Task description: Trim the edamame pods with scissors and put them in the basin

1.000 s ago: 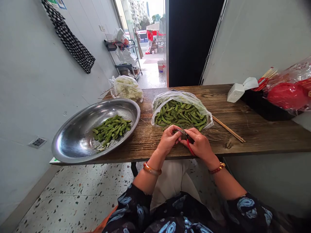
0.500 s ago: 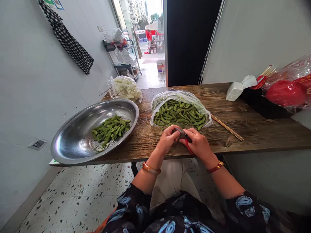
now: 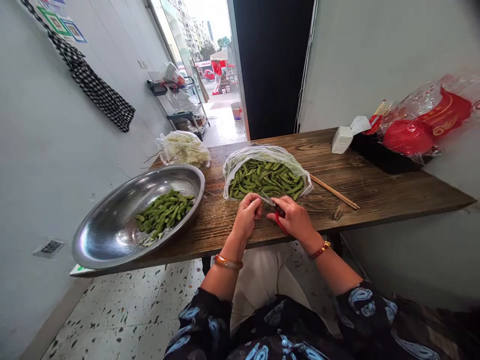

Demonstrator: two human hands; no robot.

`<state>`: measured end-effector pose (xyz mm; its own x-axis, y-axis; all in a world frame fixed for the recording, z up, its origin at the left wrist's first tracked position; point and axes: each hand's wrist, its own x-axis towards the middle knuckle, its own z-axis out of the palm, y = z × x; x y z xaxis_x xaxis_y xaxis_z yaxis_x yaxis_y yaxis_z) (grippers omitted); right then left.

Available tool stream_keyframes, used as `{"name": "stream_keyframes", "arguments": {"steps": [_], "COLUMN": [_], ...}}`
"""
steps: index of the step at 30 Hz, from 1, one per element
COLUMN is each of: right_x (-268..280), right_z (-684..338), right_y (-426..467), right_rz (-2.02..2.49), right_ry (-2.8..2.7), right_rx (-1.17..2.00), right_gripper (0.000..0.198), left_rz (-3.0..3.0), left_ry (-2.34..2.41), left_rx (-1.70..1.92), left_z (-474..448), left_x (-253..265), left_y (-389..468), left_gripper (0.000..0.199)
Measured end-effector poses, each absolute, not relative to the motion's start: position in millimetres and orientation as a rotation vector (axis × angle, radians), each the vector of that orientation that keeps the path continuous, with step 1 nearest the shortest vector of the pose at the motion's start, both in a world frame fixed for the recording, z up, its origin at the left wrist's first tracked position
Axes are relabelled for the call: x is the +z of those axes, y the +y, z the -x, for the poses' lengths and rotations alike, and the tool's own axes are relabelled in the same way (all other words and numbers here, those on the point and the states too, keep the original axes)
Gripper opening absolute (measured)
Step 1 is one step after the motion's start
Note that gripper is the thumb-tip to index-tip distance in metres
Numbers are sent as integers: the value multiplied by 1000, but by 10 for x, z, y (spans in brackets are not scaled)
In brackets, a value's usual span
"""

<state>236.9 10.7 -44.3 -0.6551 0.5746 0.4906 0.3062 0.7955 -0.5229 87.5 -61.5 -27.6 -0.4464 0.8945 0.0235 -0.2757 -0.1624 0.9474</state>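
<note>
Red-handled scissors (image 3: pixel 278 221) are filling the grip of my right hand (image 3: pixel 297 219); my left hand (image 3: pixel 245 216) is pinching narrowly, contents hidden. Edamame pods (image 3: pixel 268 177) are lying ahead in a plastic bag (image 3: pixel 227 172) and leftward in a steel basin (image 3: pixel 112 220). I'm seemingly trimming; another snip would be needing steady alignment.

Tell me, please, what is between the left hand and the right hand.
In the head view, the blades of the red-handled scissors lie between them, pointing from the right hand, which grips the scissors, towards the left hand.
</note>
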Motion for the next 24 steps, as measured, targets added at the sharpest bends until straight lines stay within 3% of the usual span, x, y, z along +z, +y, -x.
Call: {"name": "stream_keyframes", "arguments": {"steps": [7,17,20,24], "right_x": [-468,-617,-621,-603], "right_z": [-2595,-2649,-2654,-2689], "right_y": [272,235,218,226], "right_rz": [455,706,761,807], "right_ry": [-2177,-2040,-1943,-1781], "right_rx": [895,698,608,596], "right_gripper": [46,42,36,38], "left_rz": [-458,-511,-864,-1526], "left_ry": [1028,1302,1582,1973], "left_rx": [1912,1771,1498,774], "left_z": [-588,-267,-213,-294], "left_x": [-22,-35,-64,-82], "left_y": [-814,-1230,-1366,-1473], "left_gripper": [26,20,13,11]}}
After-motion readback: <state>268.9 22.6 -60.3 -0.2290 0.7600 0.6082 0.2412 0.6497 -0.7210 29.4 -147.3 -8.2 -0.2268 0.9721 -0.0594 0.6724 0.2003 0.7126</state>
